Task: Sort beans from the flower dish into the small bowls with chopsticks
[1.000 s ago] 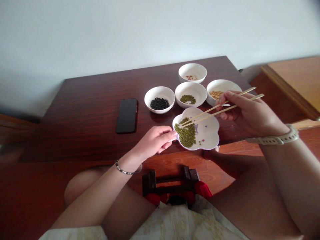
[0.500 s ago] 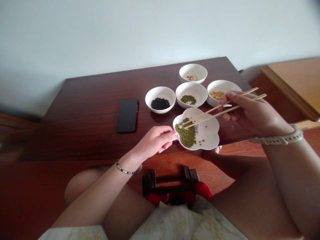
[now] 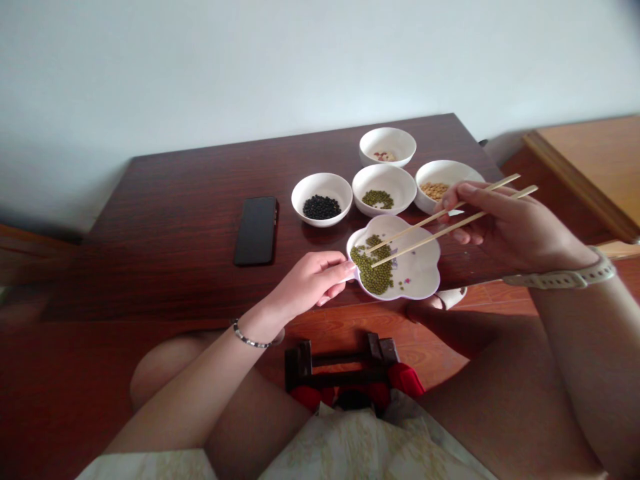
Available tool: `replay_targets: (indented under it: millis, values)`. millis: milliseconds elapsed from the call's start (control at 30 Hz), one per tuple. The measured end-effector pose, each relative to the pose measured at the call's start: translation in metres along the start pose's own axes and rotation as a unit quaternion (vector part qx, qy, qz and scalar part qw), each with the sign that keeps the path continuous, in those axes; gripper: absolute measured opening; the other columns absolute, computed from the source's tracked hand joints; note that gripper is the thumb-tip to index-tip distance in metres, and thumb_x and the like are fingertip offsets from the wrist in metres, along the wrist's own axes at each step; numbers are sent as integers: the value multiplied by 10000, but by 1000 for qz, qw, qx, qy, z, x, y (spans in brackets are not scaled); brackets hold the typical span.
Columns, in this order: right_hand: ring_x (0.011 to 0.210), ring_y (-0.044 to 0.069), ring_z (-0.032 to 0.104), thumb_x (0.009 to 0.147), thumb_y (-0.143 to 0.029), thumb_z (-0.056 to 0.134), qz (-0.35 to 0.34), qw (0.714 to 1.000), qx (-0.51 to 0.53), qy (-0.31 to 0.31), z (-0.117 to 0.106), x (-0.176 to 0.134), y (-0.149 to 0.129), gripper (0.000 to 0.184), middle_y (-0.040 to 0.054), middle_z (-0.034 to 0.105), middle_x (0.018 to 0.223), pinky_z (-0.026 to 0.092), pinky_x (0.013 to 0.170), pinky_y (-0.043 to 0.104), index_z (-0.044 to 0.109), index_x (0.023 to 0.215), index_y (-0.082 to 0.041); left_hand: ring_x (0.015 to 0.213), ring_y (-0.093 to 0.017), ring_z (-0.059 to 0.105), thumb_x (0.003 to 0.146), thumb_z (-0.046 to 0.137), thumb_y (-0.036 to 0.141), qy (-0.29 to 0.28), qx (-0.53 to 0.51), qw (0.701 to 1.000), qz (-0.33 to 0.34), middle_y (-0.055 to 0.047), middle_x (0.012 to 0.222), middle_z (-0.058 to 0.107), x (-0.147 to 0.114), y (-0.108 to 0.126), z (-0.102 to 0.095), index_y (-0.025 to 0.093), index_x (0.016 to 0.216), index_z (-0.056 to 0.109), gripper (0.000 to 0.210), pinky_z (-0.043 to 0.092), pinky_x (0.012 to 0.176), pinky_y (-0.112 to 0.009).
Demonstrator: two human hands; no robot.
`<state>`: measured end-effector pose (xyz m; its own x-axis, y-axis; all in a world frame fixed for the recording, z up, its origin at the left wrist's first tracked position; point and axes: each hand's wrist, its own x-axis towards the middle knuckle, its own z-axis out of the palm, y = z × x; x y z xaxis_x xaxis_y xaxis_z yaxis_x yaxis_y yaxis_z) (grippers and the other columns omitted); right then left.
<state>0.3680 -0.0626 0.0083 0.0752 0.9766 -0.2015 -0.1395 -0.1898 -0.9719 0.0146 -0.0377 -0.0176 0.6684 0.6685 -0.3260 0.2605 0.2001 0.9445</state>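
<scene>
My left hand [image 3: 320, 277] pinches the short handle of a white, flower-shaped dish [image 3: 423, 267] with a lilac rim. Green mung beans [image 3: 377, 275] lie heaped in the dish's left half, with a few strays near its front. In my right hand [image 3: 500, 217] is a pair of wooden chopsticks [image 3: 435, 225]; their tips are slightly apart and reach into the mung beans. Whether a bean sits between the tips I cannot tell. Just behind the dish stands a white bowl [image 3: 384, 175] with more mung beans.
Left of that bowl is one of black beans [image 3: 321, 207]. A bowl of yellow beans [image 3: 447, 170], partly behind my right hand, stands to the right; a bowl with pale and reddish pieces [image 3: 387, 143] is at the back. A phone [image 3: 256, 231] lies left on the dark table [image 3: 190, 200].
My right hand has shifted slightly right and toward me. The chopstick tips have spread a little wider over the mung beans. My left hand and the dish stay nearly in place.
</scene>
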Motion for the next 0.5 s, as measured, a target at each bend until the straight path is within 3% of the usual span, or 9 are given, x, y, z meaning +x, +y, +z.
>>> replay_targets:
  millis: [167,333,500]
  values:
    - [618,121,576,990,-584,1064,86,995,13,-55,0,2,3,416,24,690,741,595,556,200,899,921,-208,592,-79,440,1172,813,500,-4,-15,1000,0,68,731,570,0,0,0,209,914,609,440,277,586,-236]
    - [650,110,633,1049,-516,1027,47,998,31,-17,2,10,12,390,66,803,849,602,570,158,881,903,-184,587,-75,433,1184,805,474,-2,-21,1000,1,73,729,569,0,-1,1,205,926,621,416,269,591,-242]
    - [657,113,645,1099,-483,973,38,999,31,-14,3,13,15,371,64,805,855,609,581,154,872,887,-196,587,-77,443,1179,811,483,-1,-18,1000,-2,70,730,573,0,0,1,208,916,615,428,274,593,-244]
